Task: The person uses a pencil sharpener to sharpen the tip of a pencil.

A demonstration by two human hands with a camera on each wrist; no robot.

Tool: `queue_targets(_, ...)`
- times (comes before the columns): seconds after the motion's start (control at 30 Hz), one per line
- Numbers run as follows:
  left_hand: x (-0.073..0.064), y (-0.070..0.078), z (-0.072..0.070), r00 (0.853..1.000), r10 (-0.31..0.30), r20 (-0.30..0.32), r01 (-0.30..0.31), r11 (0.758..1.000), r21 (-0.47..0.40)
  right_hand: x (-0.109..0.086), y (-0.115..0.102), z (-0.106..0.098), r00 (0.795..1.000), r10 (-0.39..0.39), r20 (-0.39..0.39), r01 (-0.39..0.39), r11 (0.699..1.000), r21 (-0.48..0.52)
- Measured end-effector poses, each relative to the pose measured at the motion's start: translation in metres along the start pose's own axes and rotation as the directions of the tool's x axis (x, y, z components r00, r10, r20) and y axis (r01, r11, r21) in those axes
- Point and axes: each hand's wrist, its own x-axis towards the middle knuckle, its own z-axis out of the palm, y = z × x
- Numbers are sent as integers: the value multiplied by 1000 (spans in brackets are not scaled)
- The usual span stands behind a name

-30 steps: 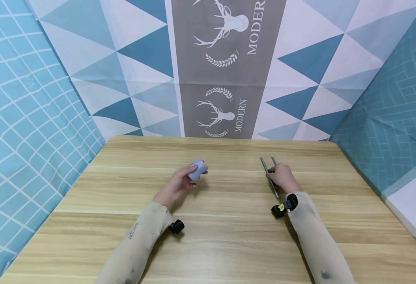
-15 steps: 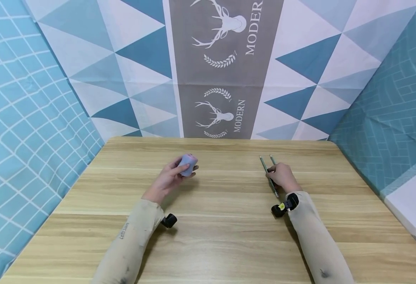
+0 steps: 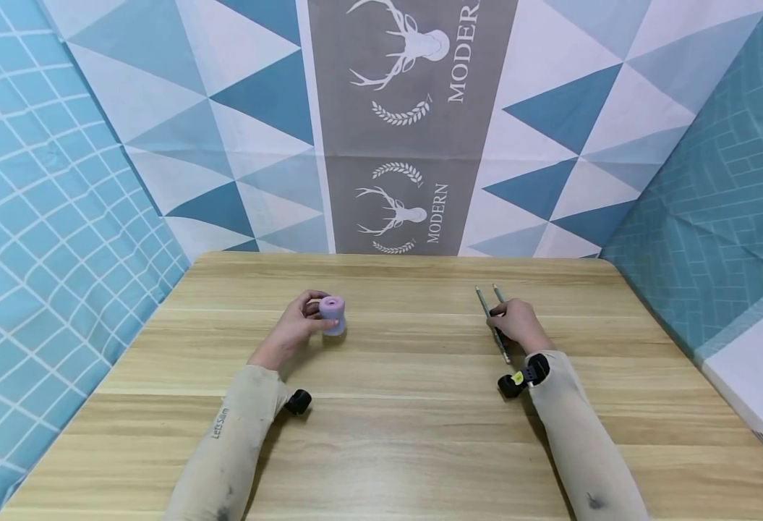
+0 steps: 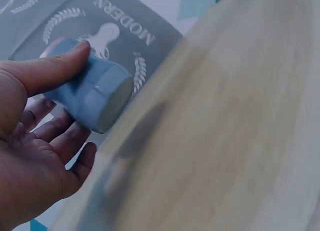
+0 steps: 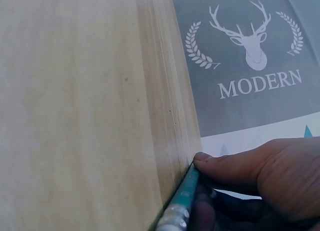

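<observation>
My left hand [image 3: 295, 324] pinches a small lavender pencil sharpener [image 3: 333, 312] with a narrowed waist, thumb on the near side and fingers behind. Its pink top with a hole faces up in the head view. In the left wrist view the sharpener [image 4: 92, 88] looks bluish, its flat base just off the table above a shadow. Over at the right, my right hand [image 3: 518, 323] holds a green pencil [image 3: 483, 299] between thumb and fingers. A second pencil [image 3: 498, 293] lies alongside, mostly hidden by that hand. The right wrist view shows the held pencil's metal-banded end [image 5: 176, 213].
The wooden table [image 3: 394, 434] ends at a patterned cloth backdrop [image 3: 394, 130]. Blue gridded cloth [image 3: 49, 217] hangs on the left and teal cloth [image 3: 726, 217] on the right. A white surface [image 3: 759, 376] stands beyond the right edge.
My left hand has moved left and turned the sharpener from tilted to roughly upright, lower over the table. The right hand and pencils have stayed put.
</observation>
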Motion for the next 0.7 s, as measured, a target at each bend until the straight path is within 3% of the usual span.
queue_targets(0.27, 3, -10, -4, 999, 31, 11, -33, 992, 122, 0, -3, -2, 1000, 6, 6, -6, 1000, -11)
queue_targets(0.53, 5, -11, -5, 999, 35, 17, -37, 991, 127, -3, -2, -7, 1000, -14, 21, 14, 1000, -5)
queue_targets(0.7, 3, -8, -9, 992, 68, 101, -90, 971, 221, -6, -4, -14, 999, -6, 37, 5, 999, 32)
